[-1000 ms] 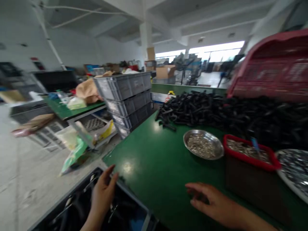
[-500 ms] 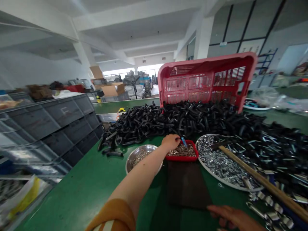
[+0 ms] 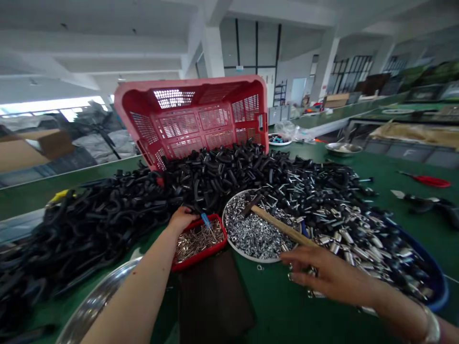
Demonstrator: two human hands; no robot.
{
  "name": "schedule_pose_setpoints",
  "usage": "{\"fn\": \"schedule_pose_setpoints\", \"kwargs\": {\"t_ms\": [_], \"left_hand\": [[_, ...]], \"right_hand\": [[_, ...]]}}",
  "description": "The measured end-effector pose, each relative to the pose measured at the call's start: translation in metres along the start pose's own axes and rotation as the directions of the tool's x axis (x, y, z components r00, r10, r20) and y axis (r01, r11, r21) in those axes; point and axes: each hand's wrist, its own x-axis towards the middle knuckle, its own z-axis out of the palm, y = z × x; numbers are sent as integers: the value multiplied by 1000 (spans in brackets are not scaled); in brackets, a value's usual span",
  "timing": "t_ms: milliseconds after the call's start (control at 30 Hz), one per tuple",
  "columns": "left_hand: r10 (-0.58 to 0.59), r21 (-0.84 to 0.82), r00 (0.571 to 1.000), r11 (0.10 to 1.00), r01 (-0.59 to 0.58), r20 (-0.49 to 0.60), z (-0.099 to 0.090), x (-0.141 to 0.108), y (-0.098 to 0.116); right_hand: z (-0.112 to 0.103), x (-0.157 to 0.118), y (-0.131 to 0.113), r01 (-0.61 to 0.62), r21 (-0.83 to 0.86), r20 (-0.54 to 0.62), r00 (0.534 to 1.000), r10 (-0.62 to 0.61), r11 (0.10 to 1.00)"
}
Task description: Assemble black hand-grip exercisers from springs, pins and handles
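My left hand (image 3: 182, 220) is at the near edge of the pile of black curved parts (image 3: 211, 174), beside the left rim of a red tray (image 3: 224, 239) of small metal pins. Its fingers are bent together around something too hidden to name. A blue-handled screwdriver (image 3: 206, 220) rests in the tray. My right hand (image 3: 315, 270) hovers at the front right rim of a round white tray (image 3: 229, 241) of small metal nuts, fingers apart. Beyond it a wooden-handled hammer (image 3: 283, 227) lies across the nuts. A dark flat pad (image 3: 215, 296) lies in front of the red tray.
A red plastic crate (image 3: 195, 119) lies tipped on its side behind the pile. At the lower left is a steel bowl (image 3: 100, 301). A blue tray (image 3: 439, 286) of metal cylinders stands right; red-handled (image 3: 432, 181) and black tools (image 3: 437, 205) lie farther right.
The view has turned to the right. My right hand has moved forward from beside the dark pad to the white tray's rim. My left hand stays near the red tray's left corner.
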Motion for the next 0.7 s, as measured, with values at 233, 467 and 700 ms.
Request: {"fn": "schedule_pose_setpoints", "kwargs": {"t_ms": [233, 467, 700], "left_hand": [[56, -178, 968, 979, -101, -245, -61, -25, 11], [548, 220, 803, 775, -593, 235, -62, -167, 54], [376, 332, 833, 789, -518, 405, 18, -234, 40]], "right_hand": [[-78, 21, 115, -536, -470, -454, 828, 329, 701], [-79, 28, 133, -595, -584, -346, 798, 493, 552], [-65, 29, 121, -578, -589, -271, 800, 536, 565]]}}
